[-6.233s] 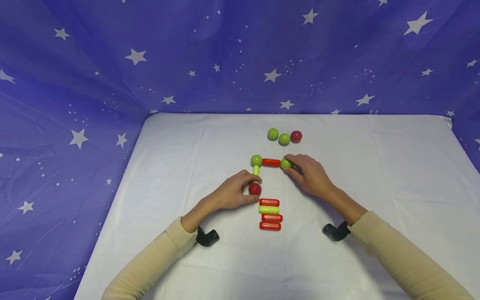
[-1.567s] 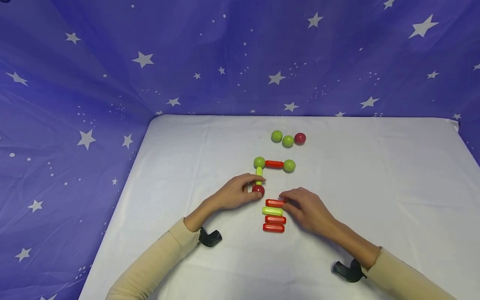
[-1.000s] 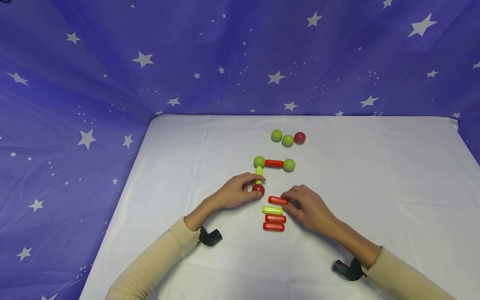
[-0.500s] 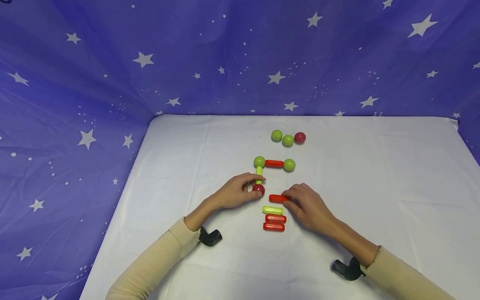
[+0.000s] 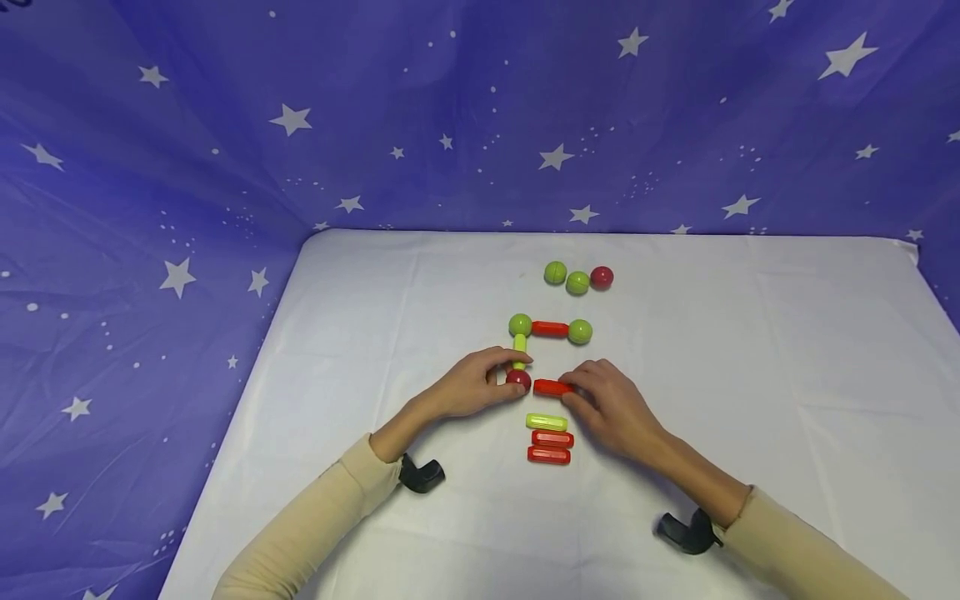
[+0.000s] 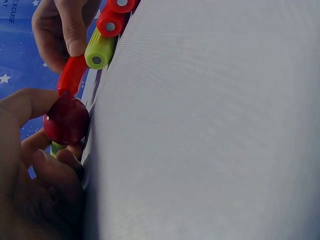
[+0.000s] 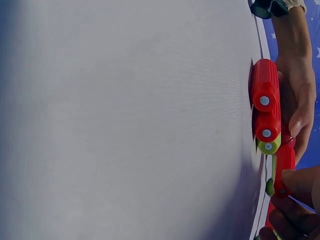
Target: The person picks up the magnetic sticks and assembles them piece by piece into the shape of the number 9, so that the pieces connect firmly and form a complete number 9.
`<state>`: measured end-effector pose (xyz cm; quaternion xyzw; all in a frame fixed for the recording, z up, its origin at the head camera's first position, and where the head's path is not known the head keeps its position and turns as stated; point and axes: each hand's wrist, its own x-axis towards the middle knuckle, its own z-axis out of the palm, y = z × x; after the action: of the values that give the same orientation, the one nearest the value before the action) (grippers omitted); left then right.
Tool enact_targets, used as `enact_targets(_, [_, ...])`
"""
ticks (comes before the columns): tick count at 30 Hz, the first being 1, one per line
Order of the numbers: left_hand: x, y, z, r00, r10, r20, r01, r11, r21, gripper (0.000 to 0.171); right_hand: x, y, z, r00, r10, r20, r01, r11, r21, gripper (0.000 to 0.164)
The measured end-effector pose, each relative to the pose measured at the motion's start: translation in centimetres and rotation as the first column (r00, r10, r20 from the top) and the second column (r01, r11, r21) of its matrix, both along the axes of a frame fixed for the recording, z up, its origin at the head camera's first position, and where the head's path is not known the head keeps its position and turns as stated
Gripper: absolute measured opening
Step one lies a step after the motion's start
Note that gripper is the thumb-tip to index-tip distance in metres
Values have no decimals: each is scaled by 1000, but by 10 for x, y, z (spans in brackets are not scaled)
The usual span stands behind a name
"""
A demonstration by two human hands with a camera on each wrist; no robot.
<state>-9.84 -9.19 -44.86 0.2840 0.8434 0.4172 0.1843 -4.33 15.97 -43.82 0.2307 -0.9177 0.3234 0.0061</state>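
My left hand holds a red ball between thumb and fingers, at the near end of a corner-shaped piece. That piece runs from the ball along a yellow-green rod to a green ball, then along a red rod to another green ball. Between thumb and fingers, my right hand pinches a loose red magnetic rod. Its free end points at the red ball, very close; in the left wrist view the rod seems to meet the ball.
Just below the held rod lie a yellow-green rod and two red rods, stacked in a row. Metal discs show on their ends in the right wrist view. Farther back sit two loose green balls and a red ball on the white cloth.
My right hand has left the green ball at the corner piece's end, taken the top red rod from the row, and brought it up and left to the red ball. My left hand stays put.
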Motion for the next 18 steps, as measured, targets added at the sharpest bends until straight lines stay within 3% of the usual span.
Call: enact_targets(18, [-1,0,-3,1000,-1,7,1,1000,-3,42,-4,-3,-5,1000,-8,-6,8,1000,-15,23])
